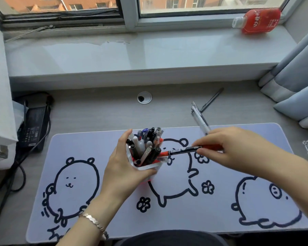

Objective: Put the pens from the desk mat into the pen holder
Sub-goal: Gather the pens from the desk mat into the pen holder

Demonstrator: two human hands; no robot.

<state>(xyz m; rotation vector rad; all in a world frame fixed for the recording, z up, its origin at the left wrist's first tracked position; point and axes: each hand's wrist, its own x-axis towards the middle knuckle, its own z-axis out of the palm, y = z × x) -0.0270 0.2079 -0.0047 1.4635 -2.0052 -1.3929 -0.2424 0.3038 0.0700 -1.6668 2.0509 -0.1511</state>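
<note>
A person seated at a pale grey wood-grain counter (100,110) beneath a window wraps the left hand (124,167) around a white pen holder (146,166) crammed with black, white and blue pens, gripping it from the left side with the thumb across its near rim. The holder sits on a lavender desk mat printed with dark-outlined cartoon bears and flowers (167,217), near the mat's middle.

The right hand (228,148) is closed around a red-and-black pen (183,150), pinched between thumb and fingers and held nearly level, its red tip pointing left and reaching the holder's right rim.

A gold link bracelet (92,220) circles the left wrist.

Beyond the right hand, two clear-white pens (199,118) lie side by side, straddling the mat's far edge, and a slim dark grey pen (212,99) rests just beyond them on the bare counter. A round metal cable grommet (144,97) is set into the counter behind the holder. A black power adapter with cables (32,125) lies at far left, a red-labelled plastic bottle (258,20) lies on its side on the windowsill, and pale blue curtains (295,86) hang at right.
</note>
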